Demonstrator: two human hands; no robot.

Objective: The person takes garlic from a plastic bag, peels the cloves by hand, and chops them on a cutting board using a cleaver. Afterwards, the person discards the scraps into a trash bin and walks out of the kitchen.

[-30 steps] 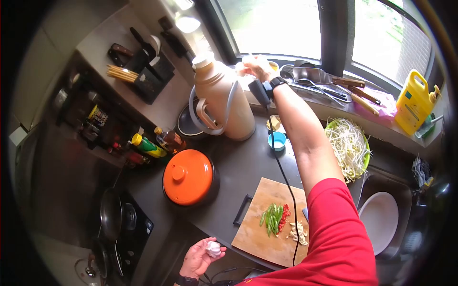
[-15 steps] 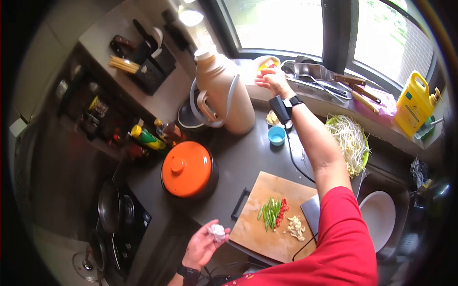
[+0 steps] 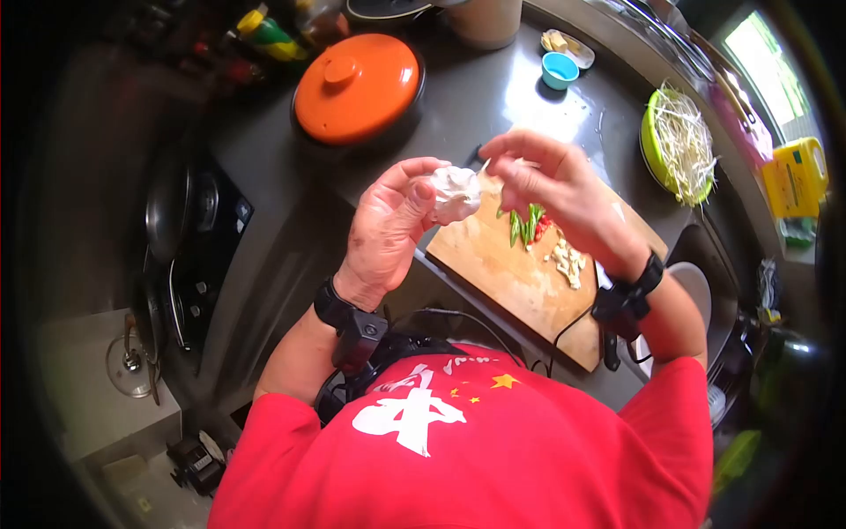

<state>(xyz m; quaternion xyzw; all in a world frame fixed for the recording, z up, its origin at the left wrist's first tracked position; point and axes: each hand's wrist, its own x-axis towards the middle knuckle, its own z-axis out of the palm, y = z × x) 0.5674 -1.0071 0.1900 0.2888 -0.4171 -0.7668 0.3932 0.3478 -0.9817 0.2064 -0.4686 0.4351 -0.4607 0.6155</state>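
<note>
My left hand (image 3: 383, 225) is closed around a white, lumpy head of garlic (image 3: 456, 195), held up in front of my chest. Just right of it, my right hand (image 3: 555, 181) is raised with its fingers curled and thumb drawn in; a thin pale sliver shows at the fingertips, too small to name. Below both hands lies a wooden cutting board (image 3: 485, 264). On it are sliced green peppers (image 3: 527, 227), chopped red pepper (image 3: 541, 228) and chopped pale garlic (image 3: 568, 263), the peppers partly hidden by my right hand.
An orange-lidded pot (image 3: 357, 93) stands on the counter at upper left. Farther back are a small blue cup (image 3: 560, 70) and a dish of pale slices (image 3: 571, 48). A green basket of bean sprouts (image 3: 679, 145) sits at right, near a yellow jug (image 3: 796, 176). Pans (image 3: 167, 207) rest on the left.
My right hand has come back from the window sill to beside the garlic. My left hand has lifted the garlic higher. The view has tilted down toward my chest.
</note>
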